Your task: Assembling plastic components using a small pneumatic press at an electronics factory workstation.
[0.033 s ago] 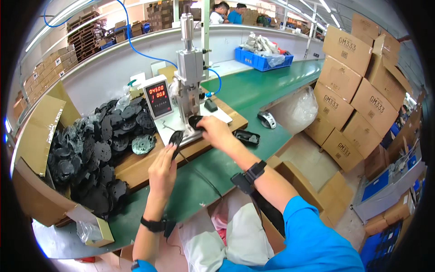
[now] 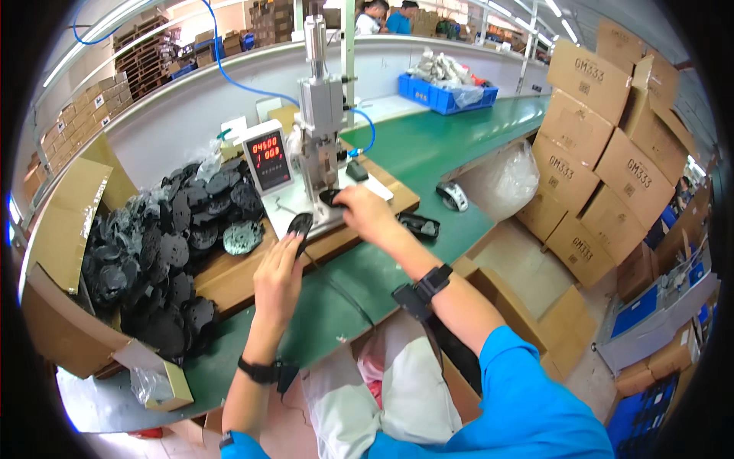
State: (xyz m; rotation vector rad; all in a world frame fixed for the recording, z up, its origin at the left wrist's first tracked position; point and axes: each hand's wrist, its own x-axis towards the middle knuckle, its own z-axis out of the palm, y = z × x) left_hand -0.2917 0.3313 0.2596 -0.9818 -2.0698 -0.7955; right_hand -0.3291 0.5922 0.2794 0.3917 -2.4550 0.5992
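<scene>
My right hand (image 2: 370,212) is closed on a small black plastic part (image 2: 331,198) and keeps it at the foot of a grey bench press (image 2: 321,107), under the press head. My left hand (image 2: 278,280) has its fingers closed at the near end of a black oval plastic part (image 2: 301,223), by the front edge of the press's metal base. A display box (image 2: 267,159) with red digits stands left of the press. Just right of my right hand lies an open black tray (image 2: 418,226) with small pieces in it.
A heap of black round plastic parts (image 2: 180,245) fills the left, beside an open carton (image 2: 65,222). A silver and black computer mouse (image 2: 452,196) lies on the green bench (image 2: 459,145). A blue crate (image 2: 447,96) stands behind, stacked cartons (image 2: 569,126) at right.
The whole view has shifted very slightly. Both hands stay at the press with the black parts, in nearly the same pose.
</scene>
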